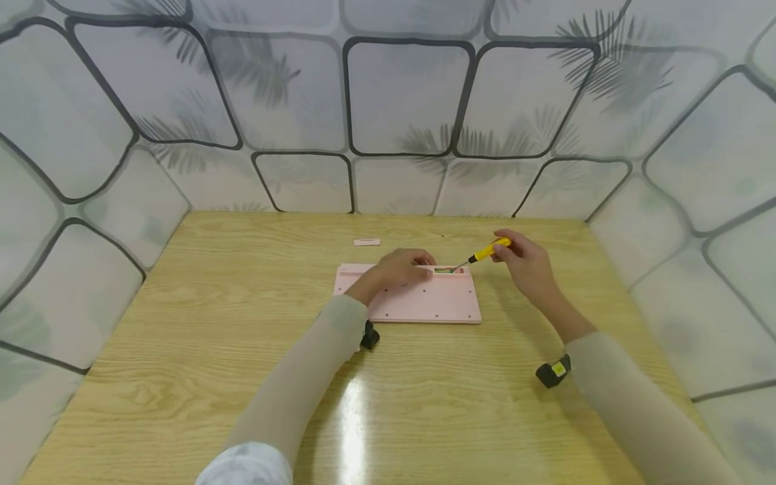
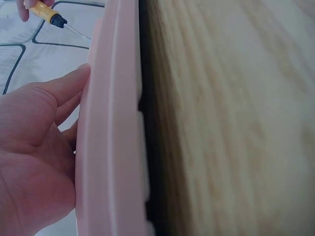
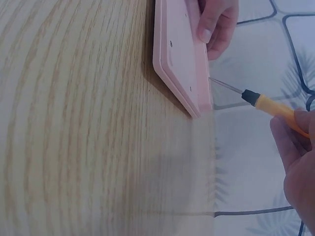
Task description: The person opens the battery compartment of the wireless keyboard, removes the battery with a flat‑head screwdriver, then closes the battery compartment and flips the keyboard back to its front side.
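Note:
A pink keyboard point(image 1: 424, 306) lies face down on the table, its screwed underside up and key edges visible in the left wrist view. My left hand point(image 1: 401, 267) grips its far edge, thumb point(image 3: 209, 27) on the underside and fingers over the back. Beside that hand is an open battery compartment point(image 1: 459, 271) with something green and red inside. My right hand point(image 1: 526, 264) holds a screwdriver point(image 1: 490, 250) by its yellow handle. The slim metal shaft point(image 3: 225, 85) slants down to the compartment; whether its tip touches anything inside cannot be told.
A small pink cover point(image 1: 366, 242) lies on the wooden table point(image 1: 242, 337) beyond the keyboard. A tiny dark speck point(image 1: 442, 236) is near the back edge. Patterned cloth walls point(image 1: 406, 101) enclose the table at the back and both sides.

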A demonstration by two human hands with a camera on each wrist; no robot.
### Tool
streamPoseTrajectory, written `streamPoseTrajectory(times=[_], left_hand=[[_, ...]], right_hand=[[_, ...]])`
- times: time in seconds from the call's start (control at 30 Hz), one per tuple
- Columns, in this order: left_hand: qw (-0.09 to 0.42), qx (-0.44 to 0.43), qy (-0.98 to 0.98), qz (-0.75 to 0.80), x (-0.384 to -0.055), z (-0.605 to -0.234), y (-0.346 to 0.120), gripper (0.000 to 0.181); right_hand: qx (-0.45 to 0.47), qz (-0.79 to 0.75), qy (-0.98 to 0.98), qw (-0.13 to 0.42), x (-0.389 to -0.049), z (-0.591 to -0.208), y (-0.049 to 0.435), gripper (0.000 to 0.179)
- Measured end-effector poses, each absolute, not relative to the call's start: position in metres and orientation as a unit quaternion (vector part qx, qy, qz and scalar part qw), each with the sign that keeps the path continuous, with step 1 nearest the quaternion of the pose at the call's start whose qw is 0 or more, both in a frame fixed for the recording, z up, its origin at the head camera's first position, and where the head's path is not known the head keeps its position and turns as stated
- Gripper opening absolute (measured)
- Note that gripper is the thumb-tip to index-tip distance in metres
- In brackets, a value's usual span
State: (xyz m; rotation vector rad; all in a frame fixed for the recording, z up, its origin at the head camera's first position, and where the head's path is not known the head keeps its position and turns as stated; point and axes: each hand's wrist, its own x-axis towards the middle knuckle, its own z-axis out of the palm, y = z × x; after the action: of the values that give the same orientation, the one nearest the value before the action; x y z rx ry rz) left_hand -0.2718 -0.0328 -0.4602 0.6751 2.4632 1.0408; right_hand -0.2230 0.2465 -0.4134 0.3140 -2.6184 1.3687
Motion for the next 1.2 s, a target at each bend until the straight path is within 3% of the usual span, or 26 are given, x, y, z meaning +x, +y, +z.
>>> streamPoseTrajectory(times=[0.4,0.6,0.8,1.2], left_hand=[[0.191,0.237,0.878,0.369,-0.272,-0.458,-0.031,0.031],[0.189,0.244,0.881,0.359,-0.272,-0.458,-0.029,0.031],[0.184,0.237,0.887,0.35,-0.271,-0.457,-0.03,0.032],[0.179,0.24,0.888,0.348,-0.271,-0.459,-0.03,0.032]], right_hand=[[0.207,0.299,-0.918,0.158,-0.224,-0.397,0.229,0.034],[0.241,0.232,-0.927,0.167,-0.223,-0.387,0.213,0.033],[0.252,0.219,-0.933,0.133,-0.223,-0.381,0.196,0.033],[0.133,0.36,-0.922,0.054,-0.24,-0.387,0.214,0.039]])
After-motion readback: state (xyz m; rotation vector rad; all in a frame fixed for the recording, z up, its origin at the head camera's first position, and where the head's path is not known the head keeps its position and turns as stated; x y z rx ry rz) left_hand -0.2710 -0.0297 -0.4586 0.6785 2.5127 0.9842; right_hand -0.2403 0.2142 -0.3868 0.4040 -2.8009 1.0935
